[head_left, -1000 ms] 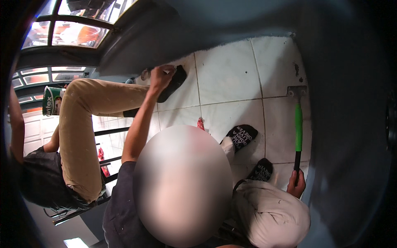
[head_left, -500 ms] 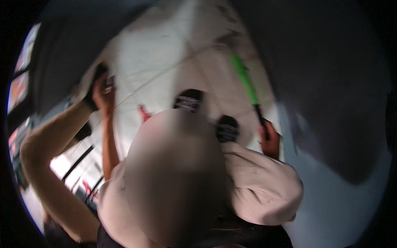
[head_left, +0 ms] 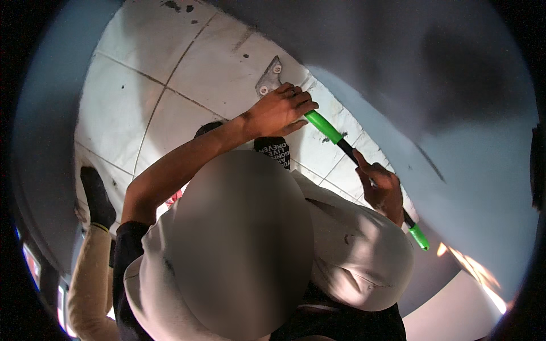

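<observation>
A long-handled scraper runs diagonally across the right half of the view. Its flat metal head (head_left: 268,77), fixed with two screws, lies at the far end over the tiles. My left hand (head_left: 284,109) is closed round the tool just behind this head, at the end of the green sleeve (head_left: 324,126). Further back, my right hand (head_left: 382,187) wraps the black shaft (head_left: 346,148). The green end cap (head_left: 421,237) sticks out behind it. A dark shoe with white lettering (head_left: 273,149) is below my left hand.
White floor tiles (head_left: 131,42) with dark joints and stains lie ahead. A blue-grey surface (head_left: 375,62) curves along the right, another (head_left: 42,131) along the left. Another person's beige trouser leg (head_left: 88,284) and dark shoe (head_left: 98,196) are at left. A blurred patch covers the middle.
My left hand has come from the far left, beside the other person's shoe, onto the scraper near its head. The scraper has swung into a more slanted position, its far end leftward.
</observation>
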A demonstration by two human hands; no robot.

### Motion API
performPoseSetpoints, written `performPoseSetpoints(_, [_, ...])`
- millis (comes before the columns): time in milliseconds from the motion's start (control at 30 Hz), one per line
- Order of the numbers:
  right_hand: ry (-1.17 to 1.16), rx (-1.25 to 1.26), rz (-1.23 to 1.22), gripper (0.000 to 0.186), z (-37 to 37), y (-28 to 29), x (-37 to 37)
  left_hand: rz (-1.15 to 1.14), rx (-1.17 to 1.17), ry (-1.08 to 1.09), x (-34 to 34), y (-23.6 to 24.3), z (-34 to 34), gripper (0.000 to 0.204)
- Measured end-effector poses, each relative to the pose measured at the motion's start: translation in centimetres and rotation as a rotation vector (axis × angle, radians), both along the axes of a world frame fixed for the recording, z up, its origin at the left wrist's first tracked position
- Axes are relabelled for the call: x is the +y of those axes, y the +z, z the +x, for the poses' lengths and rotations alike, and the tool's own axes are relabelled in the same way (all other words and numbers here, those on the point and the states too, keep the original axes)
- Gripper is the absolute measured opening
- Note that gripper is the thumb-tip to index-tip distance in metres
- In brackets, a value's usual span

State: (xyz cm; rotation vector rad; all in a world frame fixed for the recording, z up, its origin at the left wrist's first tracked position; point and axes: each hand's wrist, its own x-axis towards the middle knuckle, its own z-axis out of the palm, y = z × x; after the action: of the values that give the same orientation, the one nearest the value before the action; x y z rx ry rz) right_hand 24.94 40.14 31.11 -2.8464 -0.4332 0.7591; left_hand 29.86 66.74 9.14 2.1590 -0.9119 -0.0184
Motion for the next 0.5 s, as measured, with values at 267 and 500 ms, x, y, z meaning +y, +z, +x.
performPoseSetpoints(267, [0.188, -0.205, 0.199, 0.046, 1.1, -1.5, 2.3, -0.078, 0.136, 0.055, 0.2, -3.0, 2.9, 0.028])
performPoseSetpoints(500, [0.061, 0.034, -0.136, 0.046, 2.9, 1.2, 5.9, -0.093, 0.152, 0.16, 1.7, -4.4, 3.4, 0.027])
